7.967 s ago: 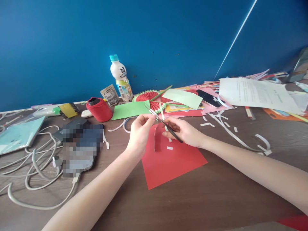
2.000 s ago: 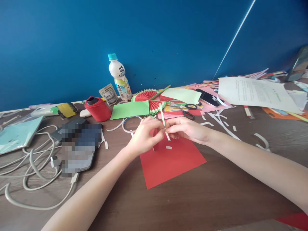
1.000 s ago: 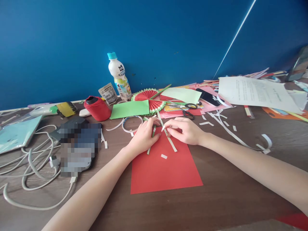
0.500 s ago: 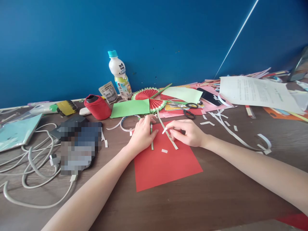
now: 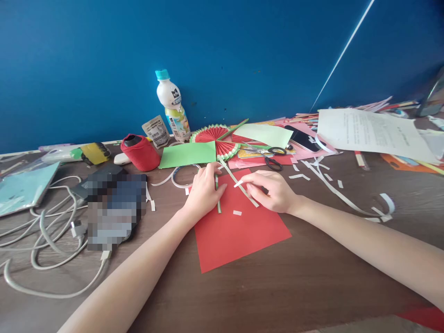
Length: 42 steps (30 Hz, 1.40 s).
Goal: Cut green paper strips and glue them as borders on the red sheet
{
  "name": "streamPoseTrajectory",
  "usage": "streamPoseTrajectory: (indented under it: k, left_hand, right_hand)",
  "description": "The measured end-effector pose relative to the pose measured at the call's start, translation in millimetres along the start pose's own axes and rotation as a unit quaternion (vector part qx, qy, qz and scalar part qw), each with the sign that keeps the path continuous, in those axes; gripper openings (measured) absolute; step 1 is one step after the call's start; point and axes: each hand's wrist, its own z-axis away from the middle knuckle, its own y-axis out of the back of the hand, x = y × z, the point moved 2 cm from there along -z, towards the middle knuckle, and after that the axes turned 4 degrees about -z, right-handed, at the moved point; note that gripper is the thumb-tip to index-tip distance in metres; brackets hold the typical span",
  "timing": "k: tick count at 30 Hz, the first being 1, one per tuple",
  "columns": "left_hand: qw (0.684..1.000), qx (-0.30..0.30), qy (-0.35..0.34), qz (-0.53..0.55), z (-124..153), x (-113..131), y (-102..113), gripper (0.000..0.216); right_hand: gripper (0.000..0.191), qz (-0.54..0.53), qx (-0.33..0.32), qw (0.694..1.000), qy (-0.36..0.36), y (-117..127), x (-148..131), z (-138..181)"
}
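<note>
A red sheet of paper (image 5: 239, 240) lies on the table under both hands. My left hand (image 5: 204, 188) rests on its upper left, fingers outstretched and thumb apart. A narrow green-and-white strip (image 5: 218, 203) shows beside that thumb. My right hand (image 5: 272, 189) pinches a small white strip piece (image 5: 238, 183) between thumb and finger above the sheet. Under the right fingers runs a long pale strip (image 5: 231, 174), slanting down to the right. One loose white scrap (image 5: 237, 212) sits on the red paper.
Behind the hands are green paper (image 5: 189, 154), a red-and-green folded fan (image 5: 213, 138), black-handled scissors (image 5: 274, 157) and a tape roll (image 5: 182, 178). A bottle (image 5: 173, 108) stands by the blue wall. Cables (image 5: 45, 245) lie left; white strips (image 5: 340, 196) lie right.
The red sheet has turned slightly, its near left corner moving right and up. The long pale strip's far end has shifted left. My right hand still pinches the white piece.
</note>
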Motion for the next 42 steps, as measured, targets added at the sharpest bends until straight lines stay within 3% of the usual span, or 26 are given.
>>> streamPoseTrajectory:
  k: [6,12,15,20,26,29,32,34,37,42]
  left_hand:
    - [1.000,0.006,0.002,0.001,-0.5,-2.0,-2.8,0.039]
    - [1.000,0.001,0.008,0.009,-0.4,-1.8,-1.5,0.038]
    - [1.000,-0.001,0.008,0.013,0.1,-0.7,-1.0,0.039]
    - [1.000,-0.002,0.015,0.017,0.4,1.0,-0.4,0.040]
    - [1.000,-0.005,0.017,0.017,-0.6,-0.3,-0.9,0.034]
    - [1.000,-0.002,0.002,0.018,0.0,0.0,-0.6,0.034]
    - [1.000,-0.006,-0.005,0.017,0.5,1.7,-0.1,0.033]
    - [1.000,-0.017,0.004,0.005,0.3,2.8,-0.6,0.030]
    - [0.999,-0.032,0.012,-0.032,-0.6,3.8,-2.4,0.031]
    - [0.997,-0.037,0.016,-0.072,-2.3,2.9,-5.1,0.037]
  right_hand:
    - [0.037,0.103,-0.050,0.993,-0.008,-11.1,8.9,0.8]
    - [0.026,0.045,0.030,0.998,0.032,-6.6,4.9,3.1]
    - [0.028,0.043,0.030,0.999,-0.005,-6.1,4.4,2.1]
    - [0.033,0.048,-0.039,0.996,-0.068,-9.4,9.8,1.3]
    - [0.019,0.047,0.028,0.998,-0.032,-4.9,6.5,3.0]
    - [0.021,-0.019,0.029,0.995,-0.097,-3.3,4.7,1.0]
    - [0.011,-0.115,0.028,0.979,-0.168,-0.5,5.9,-3.6]
    - [0.010,-0.160,0.004,0.967,-0.198,0.9,9.0,-7.0]
    - [0.017,-0.196,-0.086,0.951,-0.224,1.0,14.7,-11.3]
    - [0.020,-0.180,-0.216,0.929,-0.239,4.6,18.8,-19.5]
